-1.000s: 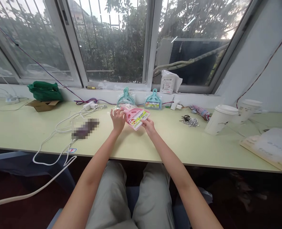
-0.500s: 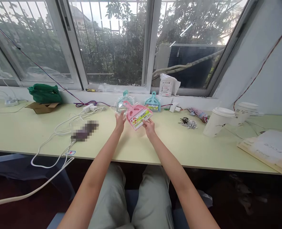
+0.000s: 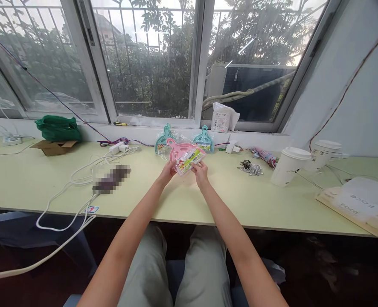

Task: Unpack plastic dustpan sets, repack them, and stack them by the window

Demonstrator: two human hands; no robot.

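A pink dustpan-shaped item [image 3: 185, 156] in clear wrap, with a yellow and white label, is held tilted above the table. My left hand [image 3: 167, 172] has its fingers closed on the lower left edge. On the lower right edge, my right hand [image 3: 200, 170] pinches the label side. Two teal items of the same shape lean against the wall below the window: one [image 3: 167, 132] behind the pink one and partly covered by it, the other [image 3: 204, 137] to its right.
Left on the table [image 3: 234, 204] are white cables [image 3: 48, 209], a blurred dark object [image 3: 112, 179], a cardboard box [image 3: 54, 147] and a green bag [image 3: 57, 128]. At right are keys [image 3: 251, 168], a folded umbrella [image 3: 264, 156], two cups [image 3: 289, 167] [image 3: 325, 153] and a paper bag [image 3: 355, 202].
My left hand has moved down and right from the pink item's upper left side and now grips its lower left edge. The view has shifted slightly.
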